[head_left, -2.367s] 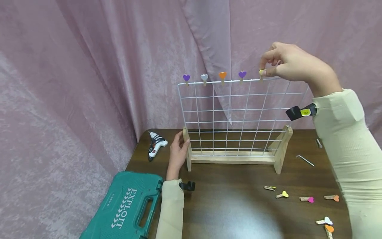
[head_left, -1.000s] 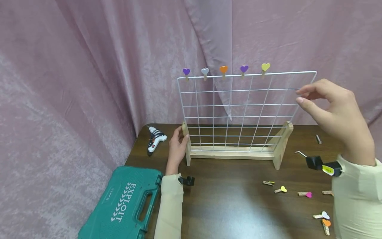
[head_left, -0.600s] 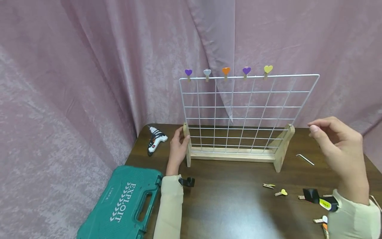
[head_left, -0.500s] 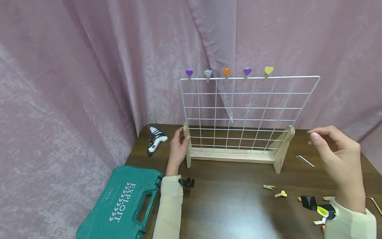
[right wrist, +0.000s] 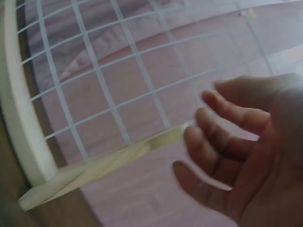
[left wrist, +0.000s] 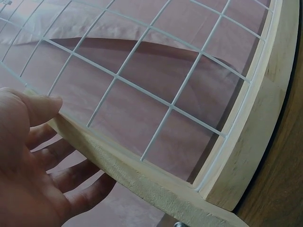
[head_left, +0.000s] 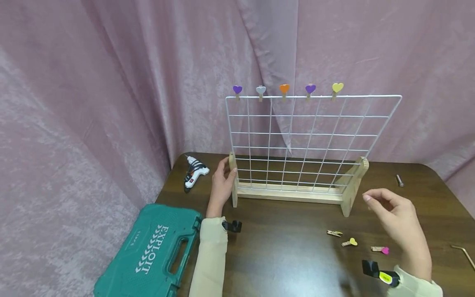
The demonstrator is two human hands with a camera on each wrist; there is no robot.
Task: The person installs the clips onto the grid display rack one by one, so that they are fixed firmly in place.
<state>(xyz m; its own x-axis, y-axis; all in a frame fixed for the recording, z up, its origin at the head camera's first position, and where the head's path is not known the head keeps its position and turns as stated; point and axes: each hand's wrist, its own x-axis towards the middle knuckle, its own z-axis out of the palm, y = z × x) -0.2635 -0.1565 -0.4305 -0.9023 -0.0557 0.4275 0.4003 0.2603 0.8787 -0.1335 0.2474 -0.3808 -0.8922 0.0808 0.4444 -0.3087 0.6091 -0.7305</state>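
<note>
In the head view we have the wire grid (head_left: 306, 149) right of centre, upright in its wooden stand (head_left: 289, 195), with five heart clips along the top bar: purple (head_left: 237, 89), white (head_left: 261, 90), orange (head_left: 284, 89), purple again, then yellow (head_left: 337, 87). Near the centre, we see the left hand (head_left: 221, 187) gripping the stand's left upright. Lower right, the right hand (head_left: 397, 218) hovers beside the other upright, apart from it, thumb and forefinger bent with a narrow gap; below it we spot a pink heart clip (head_left: 380, 249) and a yellow one (head_left: 350, 242) on the table (head_left: 274, 247). Over to the left wrist: lower left, thumb in front, fingers behind the board, a firm hold. And the right wrist, blurred: at right, we get loosely curved fingers, spread, the grid filling the upper left.
</note>
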